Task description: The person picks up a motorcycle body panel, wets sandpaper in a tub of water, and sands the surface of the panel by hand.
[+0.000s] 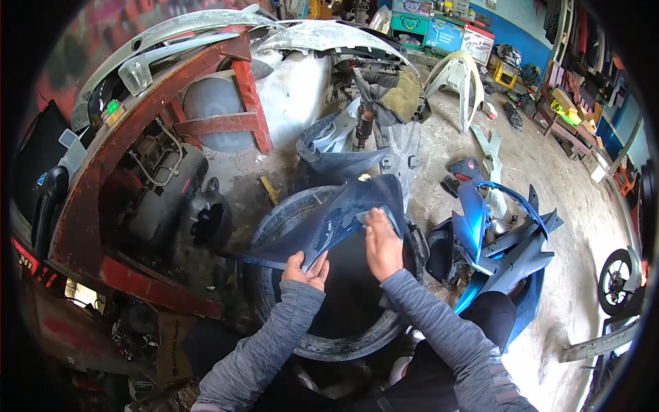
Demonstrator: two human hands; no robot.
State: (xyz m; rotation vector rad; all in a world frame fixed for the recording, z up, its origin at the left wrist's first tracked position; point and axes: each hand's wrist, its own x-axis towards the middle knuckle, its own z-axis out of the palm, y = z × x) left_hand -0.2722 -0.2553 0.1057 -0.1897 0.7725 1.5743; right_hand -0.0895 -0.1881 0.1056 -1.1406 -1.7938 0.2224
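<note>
A dark blue motorcycle body panel, wet and patchy, lies across a round black tub with dark liquid inside. My left hand grips the panel's near edge, thumb on top. Flat against the panel's right part, my right hand presses a small greyish sheet that looks like sandpaper; the fingers mostly cover it. A small pale yellow lump sits at the panel's far edge.
Blue motorcycle fairings lie on the floor to the right. A red frame bench with a plastic cup stands left, beside a compressor tank. Beyond the tub are more dark panels and a white fairing.
</note>
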